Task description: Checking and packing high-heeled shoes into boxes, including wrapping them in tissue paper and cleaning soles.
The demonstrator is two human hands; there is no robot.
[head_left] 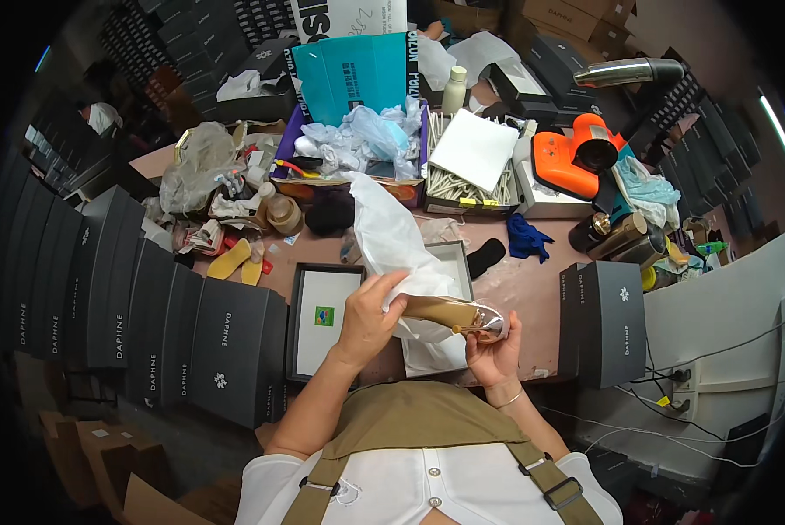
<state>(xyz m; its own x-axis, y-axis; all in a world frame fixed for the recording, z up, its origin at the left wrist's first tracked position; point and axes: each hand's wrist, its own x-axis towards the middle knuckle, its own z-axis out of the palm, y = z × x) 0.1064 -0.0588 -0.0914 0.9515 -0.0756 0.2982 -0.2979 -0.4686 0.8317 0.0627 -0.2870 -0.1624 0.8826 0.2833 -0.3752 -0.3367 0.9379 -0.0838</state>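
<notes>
A shoe with a tan insole and a shiny metallic toe (490, 325) lies crosswise in front of me. My right hand (495, 352) is closed around its toe end. My left hand (368, 317) pinches a sheet of white tissue paper (392, 229) at the shoe's other end. The paper rises loosely away from me and covers that end, so I cannot tell whether these fingers also touch the shoe. Beneath them sits an open shoebox (453, 261) with white paper in it. To its left lies a dark-edged, white-lined box part (309, 302) with a green sticker.
Dark shoeboxes (230, 350) stand in a row at left, with more shoeboxes (602, 324) at right. Across the back are a purple bin (292, 140) of crumpled paper, a carton of white sticks (471, 208) and an orange machine (567, 162). Yellow insoles (230, 260) and a blue cloth (528, 238) lie nearer.
</notes>
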